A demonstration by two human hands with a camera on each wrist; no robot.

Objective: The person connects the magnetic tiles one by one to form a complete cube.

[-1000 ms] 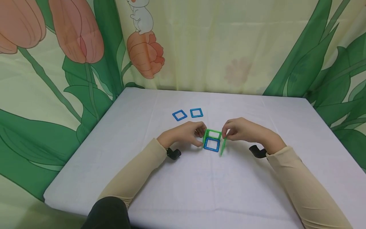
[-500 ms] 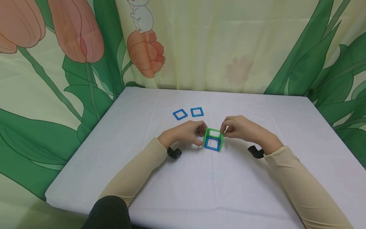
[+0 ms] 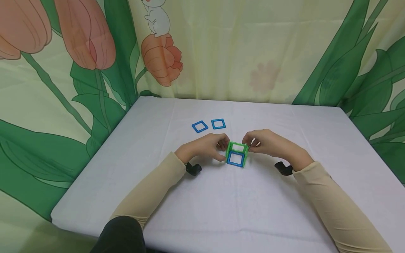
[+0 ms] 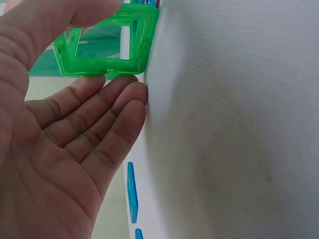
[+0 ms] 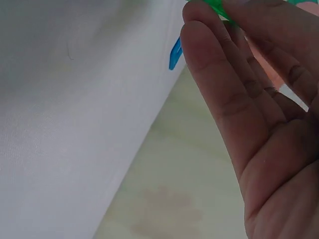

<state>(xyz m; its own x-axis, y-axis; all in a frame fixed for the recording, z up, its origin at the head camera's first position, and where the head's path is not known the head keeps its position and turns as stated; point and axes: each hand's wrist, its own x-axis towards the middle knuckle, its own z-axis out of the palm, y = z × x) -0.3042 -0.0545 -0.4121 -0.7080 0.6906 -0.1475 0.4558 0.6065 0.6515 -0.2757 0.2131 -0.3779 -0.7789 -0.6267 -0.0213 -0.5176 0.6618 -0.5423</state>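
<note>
Several magnetic tiles form a small open box on the white table [image 3: 202, 196], with a blue square tile [image 3: 235, 164] low between green ones. My left hand [image 3: 209, 146] grips the left green tile [image 4: 104, 67] upright, thumb on one edge and fingertips at the opposite edge. On the other side, my right hand [image 3: 265, 141] pinches the right green tile [image 5: 215, 5] by its top with thumb and fingers. In the right wrist view, the fingers [image 5: 214, 74] hide most of that tile. Another green tile [image 3: 238, 143] stands at the back of the box.
Two loose blue square tiles, one at the left [image 3: 200, 131] and one at the right [image 3: 218, 128], lie flat behind the left hand. A curtain [image 3: 221, 52] printed with tulips and a rabbit hangs beyond the table's far edge.
The right hand has brought the right green tile in, from standing apart at an angle to sitting against the box's right side. The left hand has stayed at the left tile.
</note>
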